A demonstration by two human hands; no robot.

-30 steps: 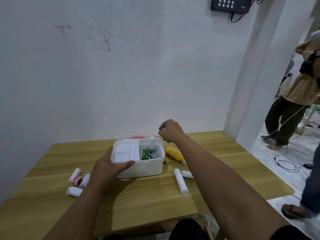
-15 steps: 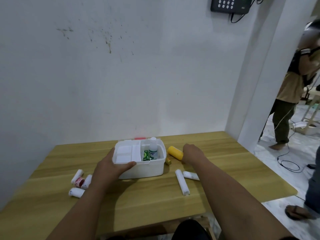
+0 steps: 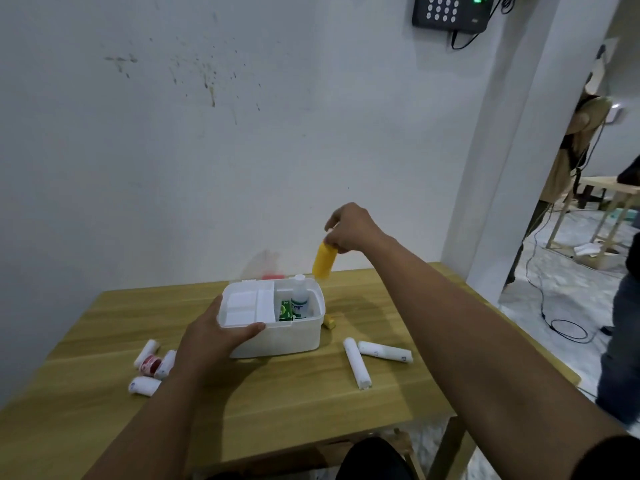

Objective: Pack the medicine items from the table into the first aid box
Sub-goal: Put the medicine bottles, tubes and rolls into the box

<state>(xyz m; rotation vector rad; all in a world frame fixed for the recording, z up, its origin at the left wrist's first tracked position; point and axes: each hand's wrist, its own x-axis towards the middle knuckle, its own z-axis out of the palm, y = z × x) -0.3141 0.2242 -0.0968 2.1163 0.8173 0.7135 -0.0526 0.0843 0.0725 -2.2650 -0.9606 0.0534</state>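
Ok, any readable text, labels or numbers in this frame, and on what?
None reads.
Green packet in the first aid box: print blurred.
White bottle beside it: label blurred.
White tube on the table: small mark, too small.
Wall keypad: key markings illegible.

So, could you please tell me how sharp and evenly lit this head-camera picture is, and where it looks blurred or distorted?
Head view: soft, even light, with faint shadows on the table under both arms. The yellow bottle in the right hand is slightly blurred, as is a reddish thing behind the first aid box. The wide-angle lens makes the doorway pillar lean. There is no strong glare.
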